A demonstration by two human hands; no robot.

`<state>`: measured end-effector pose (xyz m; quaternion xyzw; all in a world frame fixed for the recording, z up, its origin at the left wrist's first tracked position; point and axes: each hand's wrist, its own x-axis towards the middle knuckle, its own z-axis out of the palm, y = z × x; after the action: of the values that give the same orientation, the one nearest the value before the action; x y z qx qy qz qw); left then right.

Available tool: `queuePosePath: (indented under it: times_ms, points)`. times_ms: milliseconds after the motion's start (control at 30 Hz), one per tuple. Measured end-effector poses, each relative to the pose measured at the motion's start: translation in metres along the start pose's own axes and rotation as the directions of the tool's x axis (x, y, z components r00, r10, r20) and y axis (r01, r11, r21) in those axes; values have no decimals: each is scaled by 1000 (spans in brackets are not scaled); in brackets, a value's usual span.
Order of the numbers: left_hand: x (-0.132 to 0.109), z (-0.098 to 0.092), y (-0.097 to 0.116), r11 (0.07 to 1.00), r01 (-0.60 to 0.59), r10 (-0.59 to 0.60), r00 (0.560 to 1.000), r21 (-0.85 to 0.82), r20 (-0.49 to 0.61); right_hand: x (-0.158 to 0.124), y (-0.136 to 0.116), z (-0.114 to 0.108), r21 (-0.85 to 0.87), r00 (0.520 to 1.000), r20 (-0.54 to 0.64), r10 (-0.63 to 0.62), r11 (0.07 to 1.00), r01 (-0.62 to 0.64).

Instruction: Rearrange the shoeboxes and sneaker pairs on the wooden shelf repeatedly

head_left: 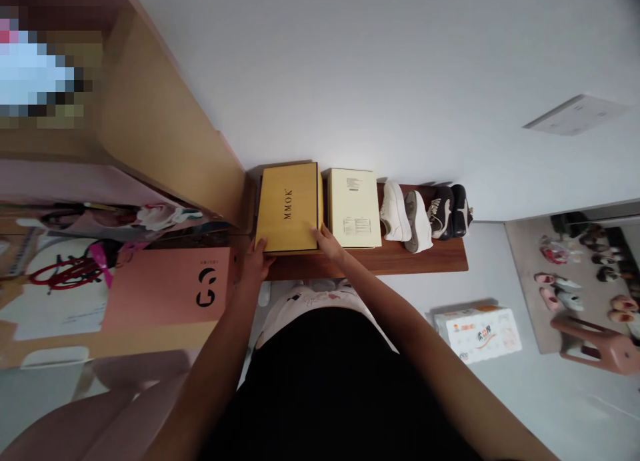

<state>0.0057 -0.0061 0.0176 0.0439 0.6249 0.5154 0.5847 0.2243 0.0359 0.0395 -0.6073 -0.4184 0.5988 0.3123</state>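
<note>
A yellow shoe box [289, 208] marked MMOK lies at the left end of a brown wooden shelf [415, 261], against the wall. At its near left corner, my left hand [258, 260] has the thumb on the lid and fingers curled at the edge below. My right hand [329, 243] grips the near right corner, its thumb on the lid and its other fingers partly hidden. Just right of the yellow box sits a cream shoe box [354, 208] with small printing on top; my right hand is close to its near left corner.
White sneakers [396, 211] and black shoes [441, 212] stand along the shelf's right part. A tissue pack [483, 336] lies on the floor to the right, with a pink stool [595, 346] beyond. On the left are a pink box [167, 284] and a wooden cabinet side [165, 108].
</note>
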Motion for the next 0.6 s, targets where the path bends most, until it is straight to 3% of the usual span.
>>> queuePosePath:
  times_ms: [233, 500, 600]
  points:
    - [8, 6, -9, 990, -91, 93, 996, 103, -13, 20, 15, 1, -110, 982, -24, 185, 976, -187]
    - [15, 14, -9, 989, -93, 97, 995, 117, -22, 29, 13, 0, -225, 967, -50, 250, 940, -255]
    - [16, 17, -6, 986, -89, 92, 996, 140, -11, 31, 10, 1, -195, 979, -72, 189, 960, -199]
